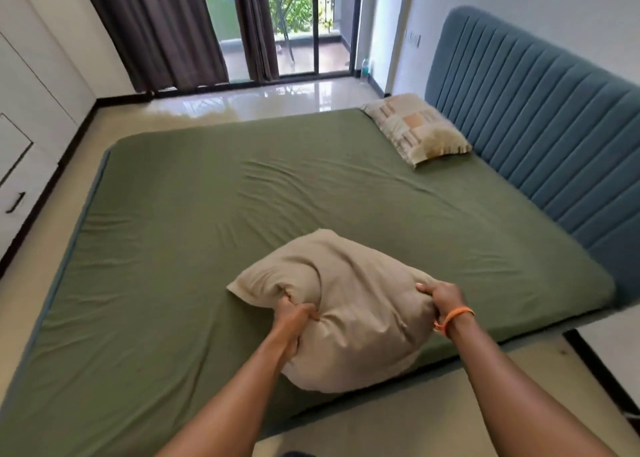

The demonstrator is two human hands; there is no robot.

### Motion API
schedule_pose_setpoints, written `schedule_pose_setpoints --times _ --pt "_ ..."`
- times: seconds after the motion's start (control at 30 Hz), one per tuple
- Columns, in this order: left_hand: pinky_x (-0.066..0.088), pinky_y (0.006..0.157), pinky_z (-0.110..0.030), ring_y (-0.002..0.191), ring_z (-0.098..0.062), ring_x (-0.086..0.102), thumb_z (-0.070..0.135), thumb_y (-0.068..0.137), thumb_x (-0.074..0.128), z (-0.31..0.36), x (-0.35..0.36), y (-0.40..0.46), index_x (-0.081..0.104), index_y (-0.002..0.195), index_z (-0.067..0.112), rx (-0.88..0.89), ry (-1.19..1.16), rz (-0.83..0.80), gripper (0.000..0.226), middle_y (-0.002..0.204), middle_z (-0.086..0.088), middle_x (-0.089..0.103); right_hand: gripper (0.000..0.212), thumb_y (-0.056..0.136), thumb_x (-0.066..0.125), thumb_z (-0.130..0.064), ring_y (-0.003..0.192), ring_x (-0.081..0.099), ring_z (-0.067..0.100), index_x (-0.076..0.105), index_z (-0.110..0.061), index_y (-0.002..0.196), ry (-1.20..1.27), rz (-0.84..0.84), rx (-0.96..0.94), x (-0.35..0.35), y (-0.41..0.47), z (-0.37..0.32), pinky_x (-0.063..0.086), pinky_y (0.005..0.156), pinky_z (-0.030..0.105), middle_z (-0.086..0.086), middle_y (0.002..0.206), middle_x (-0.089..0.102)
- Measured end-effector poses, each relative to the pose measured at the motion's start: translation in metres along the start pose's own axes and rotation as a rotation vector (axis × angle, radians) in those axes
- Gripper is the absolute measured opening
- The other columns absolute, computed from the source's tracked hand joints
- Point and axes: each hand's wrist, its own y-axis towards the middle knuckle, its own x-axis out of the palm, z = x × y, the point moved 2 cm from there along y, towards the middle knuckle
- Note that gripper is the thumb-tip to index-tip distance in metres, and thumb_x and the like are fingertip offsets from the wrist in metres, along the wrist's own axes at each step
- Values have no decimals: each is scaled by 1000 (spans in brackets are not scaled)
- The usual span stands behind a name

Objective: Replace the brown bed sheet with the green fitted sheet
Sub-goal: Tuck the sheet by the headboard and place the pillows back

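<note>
The green fitted sheet (311,196) covers the whole mattress, with some wrinkles across its middle. A plain beige pillow (349,318) is held over the near edge of the bed. My left hand (294,318) grips a bunch of its fabric on the left side. My right hand (445,302), with an orange band at the wrist, grips the pillow's right edge. No brown sheet is in view.
A patterned pillow (415,127) lies at the far right corner against the blue padded headboard (536,110). White cupboards (31,92) line the left wall. Dark curtains (156,26) hang beside a glass sliding door (304,23). Shiny floor (277,98) runs past the bed's far side.
</note>
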Motion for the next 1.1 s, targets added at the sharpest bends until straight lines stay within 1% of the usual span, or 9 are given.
schedule_pose_setpoints --times 0.17,0.37,0.53,0.63,0.73,0.8,0.9,1.03,1.1 --pt "47 101 -41 118 -22 52 -5 69 66 51 142 28 41 138 17 49 21 -157 77 128 -1 55 25 82 63 14 61 48 14 65 2 104 49 116 -117 -104 58 -67 43 40 15 10 91 61" --pt "50 102 -43 113 -24 60 0 61 70 115 296 98 55 129 14 151 26 -210 71 121 -7 64 20 77 72 6 80 61 24 71 8 97 105 186 -209 -193 179 -148 53 80 41 18 93 70" --pt "51 100 -44 112 -25 59 9 52 70 165 424 161 56 129 18 176 50 -213 79 121 -4 62 13 83 69 7 67 60 18 67 -4 90 130 213 -222 -255 274 -232 51 76 34 5 75 66" --pt "52 97 -42 109 -23 60 6 55 69 184 495 184 59 128 18 194 70 -197 75 118 -3 64 9 85 69 4 53 60 9 69 -2 90 93 217 -239 -292 347 -275 53 61 25 -7 54 65" --pt "52 91 -34 102 -15 61 -1 65 68 177 558 205 60 124 22 194 104 -213 64 109 5 66 9 88 68 -2 61 50 13 70 -4 97 3 203 -262 -325 408 -297 46 55 20 -2 64 59" --pt "50 85 -28 96 -11 61 1 68 72 155 594 223 58 120 23 149 160 -211 59 104 8 65 6 89 69 -6 65 49 16 71 -6 95 -58 200 -263 -350 456 -291 42 56 23 2 73 57" --pt "55 90 -34 102 -19 64 18 57 78 99 629 241 58 127 19 -31 217 -159 73 114 -2 67 16 88 71 -11 55 43 16 71 4 88 -196 227 -149 -390 529 -246 38 50 25 0 55 50" --pt "57 63 -29 88 -20 65 -2 69 62 19 669 235 52 139 21 -283 258 -139 74 115 -4 66 21 89 70 -16 64 54 27 72 5 91 -442 206 6 -446 590 -168 47 64 44 11 65 59" --pt "58 83 -38 107 -27 62 1 62 59 -6 687 230 39 148 27 -343 279 -70 92 131 -4 58 21 89 69 -19 74 63 31 72 2 84 -524 145 73 -469 599 -134 53 74 48 19 75 68"
